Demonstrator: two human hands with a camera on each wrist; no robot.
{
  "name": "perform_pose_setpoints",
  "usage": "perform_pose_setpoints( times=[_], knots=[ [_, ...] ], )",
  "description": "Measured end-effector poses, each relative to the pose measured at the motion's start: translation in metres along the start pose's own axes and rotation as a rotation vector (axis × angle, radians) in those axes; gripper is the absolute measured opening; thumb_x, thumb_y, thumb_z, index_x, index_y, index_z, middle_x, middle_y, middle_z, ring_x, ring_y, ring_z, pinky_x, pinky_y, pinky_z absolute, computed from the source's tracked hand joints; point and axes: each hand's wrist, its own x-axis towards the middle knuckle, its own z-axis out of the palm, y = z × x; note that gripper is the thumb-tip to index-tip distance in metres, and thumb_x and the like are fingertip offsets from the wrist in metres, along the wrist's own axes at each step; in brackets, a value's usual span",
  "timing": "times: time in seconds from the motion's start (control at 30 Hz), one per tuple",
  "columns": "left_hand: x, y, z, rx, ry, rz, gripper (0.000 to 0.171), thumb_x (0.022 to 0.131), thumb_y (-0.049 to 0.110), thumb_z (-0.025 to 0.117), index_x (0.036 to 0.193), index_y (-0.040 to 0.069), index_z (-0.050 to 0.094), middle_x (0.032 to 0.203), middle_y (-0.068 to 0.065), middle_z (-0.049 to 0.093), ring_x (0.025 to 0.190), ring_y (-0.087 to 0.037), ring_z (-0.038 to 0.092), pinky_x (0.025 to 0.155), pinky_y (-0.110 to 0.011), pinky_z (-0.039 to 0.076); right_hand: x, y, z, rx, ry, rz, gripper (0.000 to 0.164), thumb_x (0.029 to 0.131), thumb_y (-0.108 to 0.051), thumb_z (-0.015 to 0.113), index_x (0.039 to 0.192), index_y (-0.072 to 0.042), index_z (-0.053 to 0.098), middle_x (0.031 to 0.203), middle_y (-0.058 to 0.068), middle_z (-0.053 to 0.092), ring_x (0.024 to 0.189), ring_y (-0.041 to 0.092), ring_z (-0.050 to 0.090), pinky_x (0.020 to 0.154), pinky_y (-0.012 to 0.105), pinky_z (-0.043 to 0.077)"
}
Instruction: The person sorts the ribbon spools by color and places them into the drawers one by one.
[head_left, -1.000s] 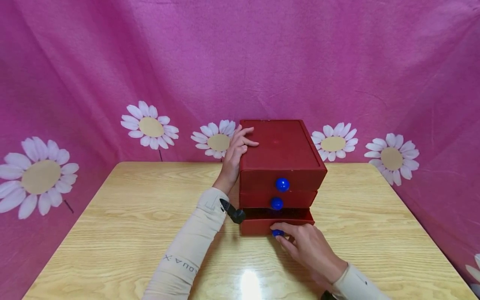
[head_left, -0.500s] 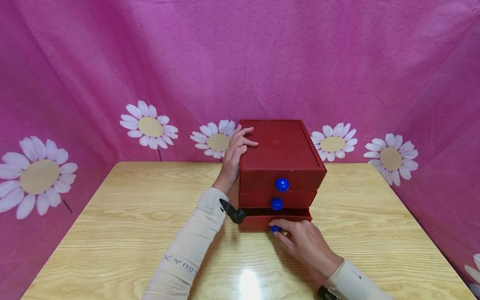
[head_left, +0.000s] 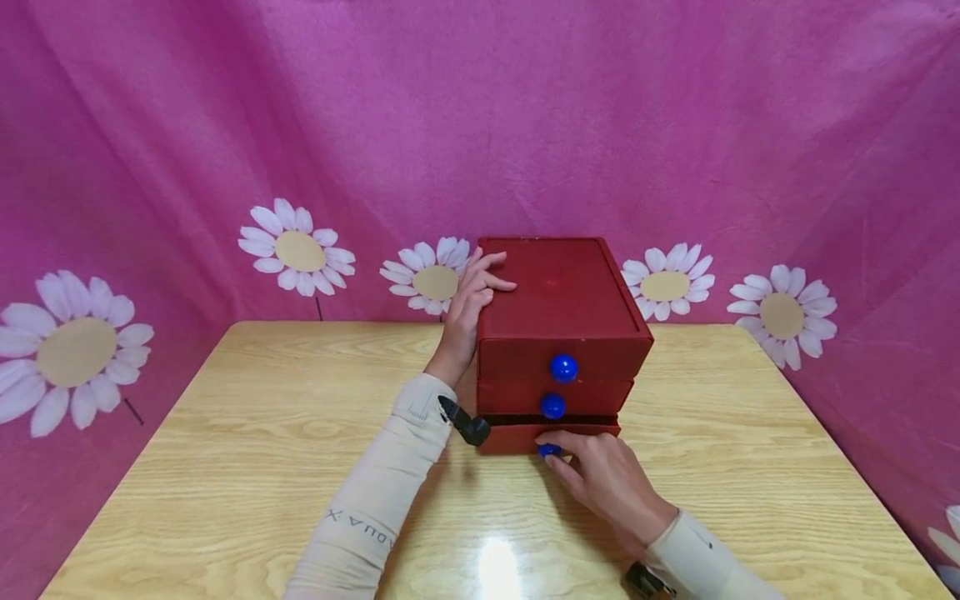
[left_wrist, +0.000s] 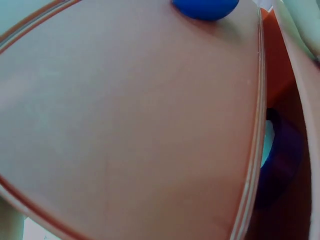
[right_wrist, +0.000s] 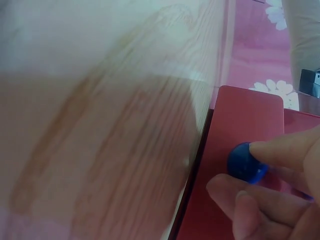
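A red cabinet with three drawers and round blue knobs stands on the table. My left hand rests at its upper left edge, fingers spread onto the top and palm along the side. Thumb and fingers of my right hand pinch the blue knob of the bottom drawer, which is pulled out a little. Through the drawer gap, a dark blue curved thing shows inside in the left wrist view. The upper knob and middle knob are untouched.
The cabinet stands toward the back of a light wooden table. Behind it hangs a pink cloth printed with white daisies. A black wrist camera mount sticks out from the left sleeve, close to the cabinet's left front corner.
My right hand has moved the bottom drawer inward, away from me, and its gap has narrowed. The left hand has kept its place on the cabinet.
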Motion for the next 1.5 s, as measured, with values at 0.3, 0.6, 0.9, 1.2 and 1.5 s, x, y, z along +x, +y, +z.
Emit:
perform_pose_setpoints(
  times=[0.3, 0.6, 0.9, 1.2, 1.5],
  knots=[
    [0.001, 0.002, 0.0, -0.003, 0.008, 0.007, 0.037, 0.086, 0.0, 0.033, 0.102, -0.017, 0.061, 0.141, -0.033, 0.038, 0.143, -0.046, 0.009, 0.117, -0.047, 0.004, 0.003, -0.002, 0.0, -0.009, 0.016, 0.003, 0.023, 0.083, -0.018, 0.074, 0.106, -0.021, 0.074, 0.086, -0.01, 0.068, 0.063, 0.002, 0.052, 0.058, 0.02, 0.045],
    [-0.001, 0.001, 0.0, 0.003, 0.01, -0.003, 0.038, 0.087, 0.001, 0.032, 0.102, -0.016, 0.062, 0.141, -0.031, 0.039, 0.144, -0.044, 0.008, 0.117, -0.047, 0.003, 0.006, -0.004, 0.004, 0.035, 0.036, 0.037, 0.021, 0.084, -0.015, 0.073, 0.105, -0.018, 0.074, 0.088, -0.007, 0.071, 0.061, 0.002, 0.053, 0.055, 0.02, 0.044],
    [-0.001, 0.001, 0.001, -0.012, 0.005, -0.01, 0.037, 0.087, 0.001, 0.033, 0.102, -0.017, 0.061, 0.142, -0.033, 0.037, 0.143, -0.045, 0.008, 0.116, -0.051, 0.004, 0.01, -0.003, 0.005, 0.076, 0.03, 0.103, 0.02, 0.083, -0.014, 0.074, 0.103, -0.017, 0.076, 0.076, -0.009, 0.066, 0.055, 0.002, 0.047, 0.049, 0.021, 0.039],
    [-0.001, 0.001, 0.002, -0.021, 0.009, 0.005, 0.037, 0.087, 0.0, 0.032, 0.102, -0.018, 0.061, 0.141, -0.033, 0.038, 0.143, -0.046, 0.007, 0.116, -0.05, 0.003, 0.014, -0.001, 0.006, 0.101, 0.013, 0.112, 0.021, 0.082, -0.013, 0.075, 0.103, -0.016, 0.076, 0.072, -0.009, 0.064, 0.053, 0.004, 0.045, 0.047, 0.021, 0.037],
    [-0.001, 0.0, 0.003, -0.028, 0.0, -0.001, 0.037, 0.087, -0.001, 0.032, 0.103, -0.018, 0.061, 0.142, -0.033, 0.037, 0.144, -0.045, 0.005, 0.116, -0.05, 0.001, 0.015, -0.001, 0.004, 0.101, 0.007, 0.121, 0.023, 0.081, -0.012, 0.076, 0.104, -0.017, 0.076, 0.078, -0.009, 0.068, 0.054, 0.004, 0.047, 0.048, 0.022, 0.039]
  ],
)
